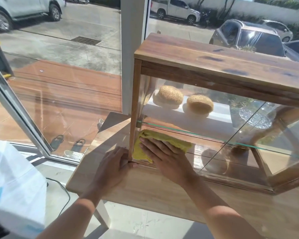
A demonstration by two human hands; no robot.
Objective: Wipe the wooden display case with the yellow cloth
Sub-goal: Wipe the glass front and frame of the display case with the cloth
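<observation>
Display case: the wooden display case stands upright on the bench, wooden top and frame, glass front and side panels.
Cloth: the yellow cloth lies folded against the lower glass front, at the case's bottom corner nearest 9 o'clock, just beside the corner post.
Right hand: the right hand lies flat on the cloth, fingers straight and pointing toward 10 o'clock, palm pressing the cloth to the glass; nothing is gripped.
Left hand: the left hand rests on the bench at 9 o'clock of the cloth, fingers bent against the foot of the corner post; whether it clasps the post cannot be told.
Contents: two seeded buns sit side by side on the upper shelf, toward 12 o'clock of the cloth.
Surroundings: a window stands beyond the bench at 10 o'clock; parked cars show outside at 12 o'clock.
</observation>
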